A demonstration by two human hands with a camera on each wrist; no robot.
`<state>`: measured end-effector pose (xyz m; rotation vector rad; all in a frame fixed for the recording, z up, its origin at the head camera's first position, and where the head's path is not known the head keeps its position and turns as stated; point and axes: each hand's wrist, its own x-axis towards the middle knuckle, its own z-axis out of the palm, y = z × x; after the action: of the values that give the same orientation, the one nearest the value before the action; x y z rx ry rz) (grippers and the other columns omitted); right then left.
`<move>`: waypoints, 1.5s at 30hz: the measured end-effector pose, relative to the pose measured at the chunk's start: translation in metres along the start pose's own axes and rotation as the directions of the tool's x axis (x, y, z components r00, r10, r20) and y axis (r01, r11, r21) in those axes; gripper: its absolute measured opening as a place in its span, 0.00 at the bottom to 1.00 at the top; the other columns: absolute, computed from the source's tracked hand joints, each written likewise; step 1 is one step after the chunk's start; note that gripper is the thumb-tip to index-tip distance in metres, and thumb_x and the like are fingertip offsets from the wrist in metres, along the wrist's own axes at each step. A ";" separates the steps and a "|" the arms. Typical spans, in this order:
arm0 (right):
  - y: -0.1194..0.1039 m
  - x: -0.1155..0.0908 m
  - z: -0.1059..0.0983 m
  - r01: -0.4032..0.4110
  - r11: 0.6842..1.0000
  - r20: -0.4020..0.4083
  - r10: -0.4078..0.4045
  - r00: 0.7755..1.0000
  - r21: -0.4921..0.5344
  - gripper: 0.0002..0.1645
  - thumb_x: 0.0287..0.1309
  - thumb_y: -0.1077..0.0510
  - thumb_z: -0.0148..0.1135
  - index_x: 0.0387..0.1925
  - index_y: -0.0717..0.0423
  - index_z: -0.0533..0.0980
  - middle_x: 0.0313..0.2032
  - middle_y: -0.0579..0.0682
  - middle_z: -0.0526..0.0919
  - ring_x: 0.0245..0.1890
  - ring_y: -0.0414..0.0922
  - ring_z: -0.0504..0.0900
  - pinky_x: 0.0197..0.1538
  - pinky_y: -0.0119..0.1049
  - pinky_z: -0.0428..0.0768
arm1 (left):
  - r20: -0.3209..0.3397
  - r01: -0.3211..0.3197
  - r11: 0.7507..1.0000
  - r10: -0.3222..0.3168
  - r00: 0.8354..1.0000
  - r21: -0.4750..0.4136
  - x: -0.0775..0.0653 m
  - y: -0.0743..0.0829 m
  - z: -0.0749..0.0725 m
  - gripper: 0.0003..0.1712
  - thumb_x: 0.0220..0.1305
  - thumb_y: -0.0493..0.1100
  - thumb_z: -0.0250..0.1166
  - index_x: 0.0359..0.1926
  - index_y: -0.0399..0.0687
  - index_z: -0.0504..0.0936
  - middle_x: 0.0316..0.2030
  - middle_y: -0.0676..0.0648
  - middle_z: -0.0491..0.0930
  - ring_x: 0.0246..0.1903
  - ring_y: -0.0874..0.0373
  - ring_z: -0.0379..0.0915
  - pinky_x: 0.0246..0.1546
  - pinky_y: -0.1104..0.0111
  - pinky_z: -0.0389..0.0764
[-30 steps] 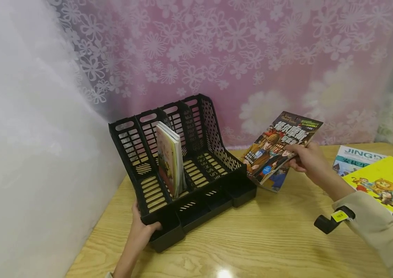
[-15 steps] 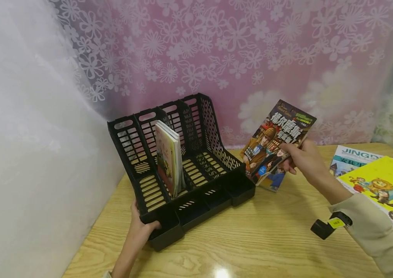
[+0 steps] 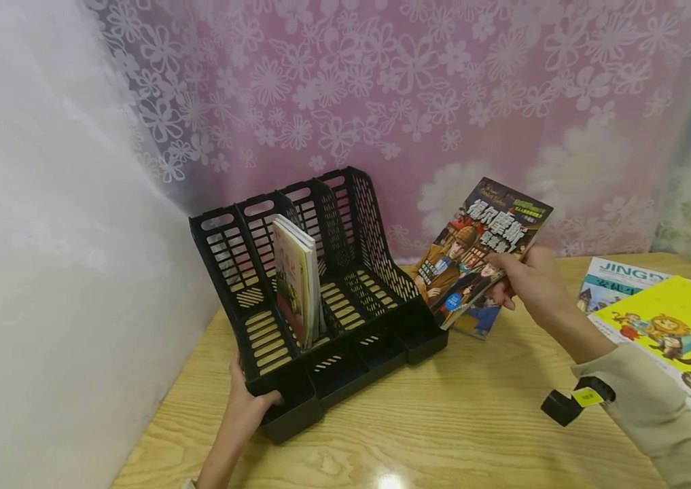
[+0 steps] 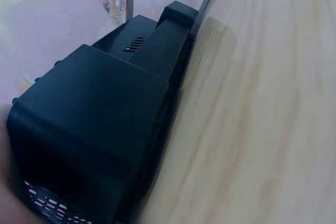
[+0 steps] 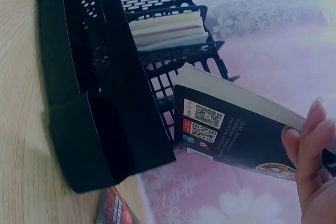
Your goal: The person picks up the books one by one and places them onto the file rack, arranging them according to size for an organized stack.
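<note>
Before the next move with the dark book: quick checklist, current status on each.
1. Right hand gripping dark book: ok, thumb over its front cover.
2. Left hand on black rack: ok, gripping its left front corner.
3. Standing books on edge in the rack: ok.
4. Dark book turned edge-on like the standing books: not ok, tilted, front cover facing the head view.
5. Dark book clear of the rack's right end: cannot tell, they overlap in view.

A homelike reading corner: a pink, flower-patterned curtain (image 3: 382,136) hangs behind the far edge of a pale wood-grain table (image 3: 443,421), a whitish sheet (image 3: 45,238) flanks its left edge, and there are a black slotted plastic book rack (image 3: 351,341) and, near the right edge, a yellow cartoon-covered paperback (image 3: 687,312).
</note>
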<state>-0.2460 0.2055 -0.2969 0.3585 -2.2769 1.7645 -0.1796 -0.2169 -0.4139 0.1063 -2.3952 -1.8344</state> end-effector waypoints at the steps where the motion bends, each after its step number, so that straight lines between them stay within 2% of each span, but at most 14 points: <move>1: 0.000 0.000 0.002 0.004 1.000 0.003 -0.004 1.000 0.008 0.23 0.70 0.57 0.48 0.26 0.73 0.73 0.08 0.51 0.76 0.05 0.45 0.71 0.15 0.39 0.71 | -0.001 0.001 1.000 -0.001 1.000 -0.003 0.000 0.000 0.000 0.67 0.39 0.27 0.64 0.74 0.45 0.30 0.66 0.29 0.53 0.62 0.38 0.57 0.60 0.49 0.57; 7: -0.005 -0.002 0.016 0.006 0.997 0.013 -0.007 1.000 0.076 0.21 0.70 0.56 0.50 0.28 0.72 0.73 0.07 0.51 0.75 0.06 0.44 0.71 0.12 0.37 0.71 | 0.000 0.004 1.000 -0.004 1.000 -0.002 0.001 0.000 0.000 0.67 0.39 0.27 0.64 0.74 0.45 0.30 0.66 0.30 0.53 0.61 0.39 0.58 0.60 0.50 0.57; 14: -0.010 -0.003 0.038 0.013 0.988 0.060 -0.023 0.998 0.157 0.19 0.69 0.58 0.50 0.27 0.70 0.70 0.07 0.51 0.75 0.05 0.45 0.70 0.12 0.38 0.70 | -0.001 0.003 1.000 -0.003 1.000 0.005 0.000 -0.001 0.000 0.67 0.40 0.27 0.65 0.74 0.46 0.30 0.66 0.30 0.56 0.59 0.41 0.61 0.58 0.52 0.60; 16: -0.010 -0.004 0.044 0.024 0.989 0.071 -0.034 0.997 0.149 0.17 0.69 0.58 0.50 0.27 0.68 0.70 0.07 0.52 0.75 0.05 0.45 0.70 0.12 0.38 0.69 | -0.006 0.005 1.000 -0.005 1.000 0.004 0.000 -0.001 -0.001 0.67 0.40 0.27 0.65 0.74 0.46 0.30 0.65 0.30 0.56 0.59 0.41 0.61 0.58 0.52 0.60; 23: -0.012 -0.005 0.062 0.022 0.990 0.110 -0.038 0.993 0.137 0.25 0.69 0.59 0.50 0.16 0.68 0.69 0.06 0.53 0.74 0.05 0.47 0.72 0.14 0.41 0.72 | -0.001 -0.011 1.000 0.011 1.000 0.007 0.001 -0.001 -0.001 0.66 0.40 0.27 0.64 0.74 0.44 0.31 0.65 0.30 0.57 0.58 0.40 0.62 0.58 0.52 0.61; 26: -0.015 -0.006 0.068 0.023 0.990 0.132 -0.042 0.990 0.141 0.25 0.69 0.59 0.50 0.16 0.67 0.69 0.06 0.53 0.74 0.05 0.48 0.72 0.17 0.43 0.75 | -0.001 -0.009 1.000 0.009 1.000 0.012 0.000 -0.001 0.000 0.66 0.39 0.27 0.64 0.74 0.44 0.31 0.66 0.30 0.57 0.58 0.41 0.62 0.58 0.52 0.60; 29: -0.017 -0.007 0.075 0.030 0.991 0.144 -0.049 0.988 0.130 0.29 0.69 0.59 0.50 0.10 0.65 0.66 0.06 0.54 0.73 0.05 0.49 0.71 0.17 0.44 0.75 | -0.007 -0.015 1.000 0.015 1.000 0.019 0.000 0.000 -0.001 0.67 0.39 0.27 0.64 0.74 0.45 0.32 0.66 0.31 0.56 0.59 0.41 0.61 0.57 0.52 0.60; 33: -0.016 -0.008 0.085 0.035 0.992 0.158 -0.053 0.986 0.119 0.32 0.68 0.59 0.51 0.06 0.66 0.66 0.06 0.55 0.73 0.05 0.52 0.70 0.22 0.44 0.78 | -0.010 -0.025 0.999 0.026 1.000 0.025 0.001 0.000 -0.001 0.67 0.39 0.27 0.65 0.74 0.45 0.32 0.66 0.31 0.55 0.59 0.41 0.61 0.57 0.52 0.60; 36: -0.015 -0.010 0.094 0.039 0.989 0.171 -0.063 0.983 0.140 0.32 0.68 0.59 0.50 0.07 0.68 0.67 0.06 0.55 0.73 0.05 0.54 0.70 0.26 0.43 0.79 | -0.009 -0.024 0.999 0.024 1.000 0.032 0.001 0.000 -0.001 0.67 0.39 0.27 0.65 0.74 0.45 0.32 0.66 0.31 0.55 0.58 0.41 0.60 0.57 0.51 0.60; 38: -0.014 -0.011 0.101 0.045 0.985 0.180 -0.075 0.981 0.166 0.31 0.68 0.60 0.51 0.08 0.68 0.67 0.06 0.55 0.73 0.05 0.56 0.70 0.22 0.43 0.78 | -0.008 -0.020 0.999 0.020 1.000 0.037 0.000 -0.001 0.000 0.66 0.39 0.28 0.65 0.74 0.45 0.32 0.66 0.32 0.54 0.58 0.41 0.60 0.57 0.51 0.60; 45: -0.022 -0.011 0.124 0.062 0.973 0.227 -0.114 0.967 0.223 0.33 0.69 0.58 0.51 0.07 0.68 0.67 0.06 0.56 0.74 0.06 0.53 0.72 0.26 0.45 0.80 | -0.009 -0.019 1.000 0.019 1.000 0.022 0.000 -0.001 0.000 0.66 0.40 0.28 0.65 0.74 0.46 0.32 0.66 0.32 0.54 0.59 0.41 0.59 0.58 0.51 0.59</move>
<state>-0.2324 0.0807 -0.3106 0.7400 -2.1832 2.0219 -0.1793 -0.2175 -0.4152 0.0938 -2.4025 -1.7953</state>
